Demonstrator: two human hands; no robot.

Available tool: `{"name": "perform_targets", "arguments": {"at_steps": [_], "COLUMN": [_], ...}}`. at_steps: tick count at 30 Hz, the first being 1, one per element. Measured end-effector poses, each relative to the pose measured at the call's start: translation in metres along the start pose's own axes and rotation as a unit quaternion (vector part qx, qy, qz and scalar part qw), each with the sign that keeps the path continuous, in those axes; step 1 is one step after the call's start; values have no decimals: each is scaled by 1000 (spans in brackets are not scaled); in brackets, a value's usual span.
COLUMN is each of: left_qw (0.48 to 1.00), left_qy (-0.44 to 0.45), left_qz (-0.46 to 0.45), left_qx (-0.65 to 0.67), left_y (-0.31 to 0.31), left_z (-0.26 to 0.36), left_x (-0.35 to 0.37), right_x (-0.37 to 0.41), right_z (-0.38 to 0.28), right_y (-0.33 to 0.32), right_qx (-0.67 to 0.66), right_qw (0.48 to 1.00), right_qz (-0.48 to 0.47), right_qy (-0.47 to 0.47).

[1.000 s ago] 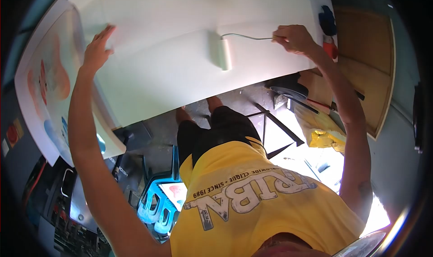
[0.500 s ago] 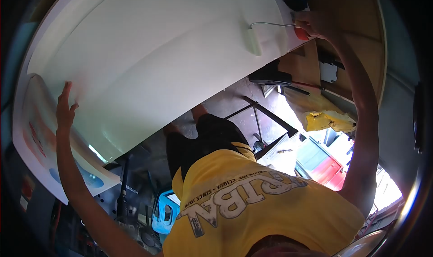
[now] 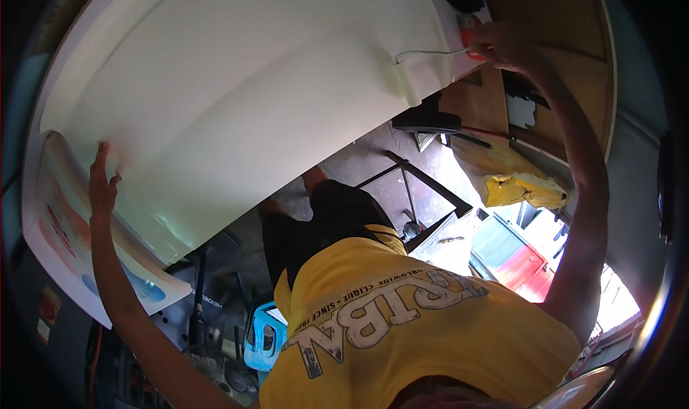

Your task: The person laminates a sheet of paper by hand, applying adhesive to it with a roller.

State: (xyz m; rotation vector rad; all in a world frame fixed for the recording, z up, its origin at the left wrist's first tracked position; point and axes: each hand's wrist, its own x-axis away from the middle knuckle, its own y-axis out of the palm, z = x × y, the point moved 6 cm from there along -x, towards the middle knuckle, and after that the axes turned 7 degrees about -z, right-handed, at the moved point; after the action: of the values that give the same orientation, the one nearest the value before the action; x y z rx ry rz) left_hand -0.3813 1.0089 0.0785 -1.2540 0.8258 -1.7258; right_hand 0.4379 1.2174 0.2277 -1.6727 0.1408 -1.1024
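Note:
A broad, glossy whitish sheet (image 3: 251,86) fills the surface before me. Over its left part, my left hand (image 3: 104,185) is stretched out empty, fingers apart, with fingertips close to the sheet. My right hand (image 3: 499,46), at the upper right, is closed round the handle end of a small paint roller (image 3: 407,86). The roller's bent wire runs left from my fist, and its pale sleeve lies against the sheet near the front edge. My fingers hide the handle. Just beside the right hand is a red object (image 3: 469,30), partly covered by it.
A curled printed sheet (image 3: 64,215) lies at the left end. Below the front edge are a dark metal stand (image 3: 430,183), a black fan-like object (image 3: 427,122), and a blue plastic stool (image 3: 262,341). Wooden boards (image 3: 552,21) and a yellow bag (image 3: 524,190) are to the right.
My right hand and the roller have moved slightly down toward the front edge. The red object now shows above the hand instead of below it. My left hand sits slightly lower in view.

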Motion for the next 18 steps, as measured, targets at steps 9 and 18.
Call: {"name": "perform_targets", "arguments": {"at_steps": [9, 18], "left_qw": [1000, 999], "left_qy": [-16, 8], "left_qz": [2, 35], "left_qx": [14, -21], "left_y": [0, 9], "left_z": [-6, -19], "left_x": [4, 2], "right_x": [-35, -98], "right_z": [-68, -302], "right_y": [20, -6], "right_qx": [-51, -47], "right_qw": [995, 991], "right_qz": [21, 37], "right_qy": [-87, -121]}}
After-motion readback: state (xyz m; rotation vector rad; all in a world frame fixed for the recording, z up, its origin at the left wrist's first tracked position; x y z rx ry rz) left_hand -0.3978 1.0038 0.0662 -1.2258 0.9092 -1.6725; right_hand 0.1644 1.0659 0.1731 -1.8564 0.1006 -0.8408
